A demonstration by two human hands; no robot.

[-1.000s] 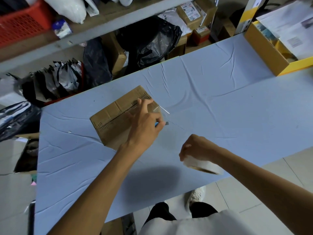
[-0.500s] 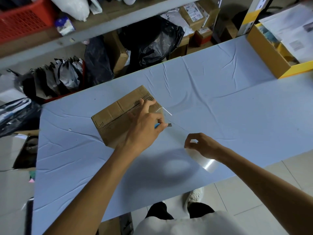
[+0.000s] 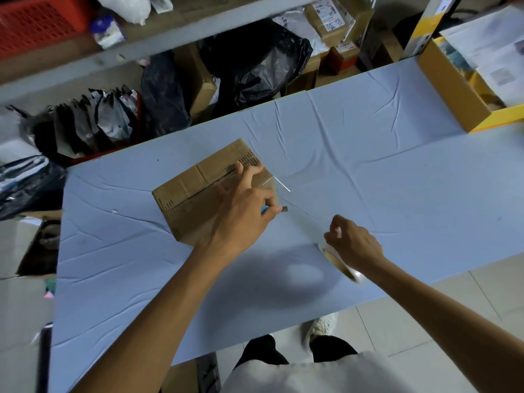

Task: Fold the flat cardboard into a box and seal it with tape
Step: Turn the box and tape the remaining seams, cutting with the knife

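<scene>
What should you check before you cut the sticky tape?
1. Flaps of the box folded shut: ok.
2. The left grip presses the box down on the table: ok.
3. The tape strip pulled tight from box to tape roll: ok.
4. Blade of the cutter sticks out of the left grip: ok.
5. Blade touching the tape strip: cannot tell.
6. The right grip, holding the tape roll, away from the blade: ok.

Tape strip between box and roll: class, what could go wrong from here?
1. The left hand pinches a small blue cutter beside the taut tape strip while also pressing on the cardboard box; a slip might nick a finger.
2. The right hand holds the tape roll out from the box; a tug could drag the box askew.
3. Once cut, the loose end may stick to the wrinkled cloth.
</scene>
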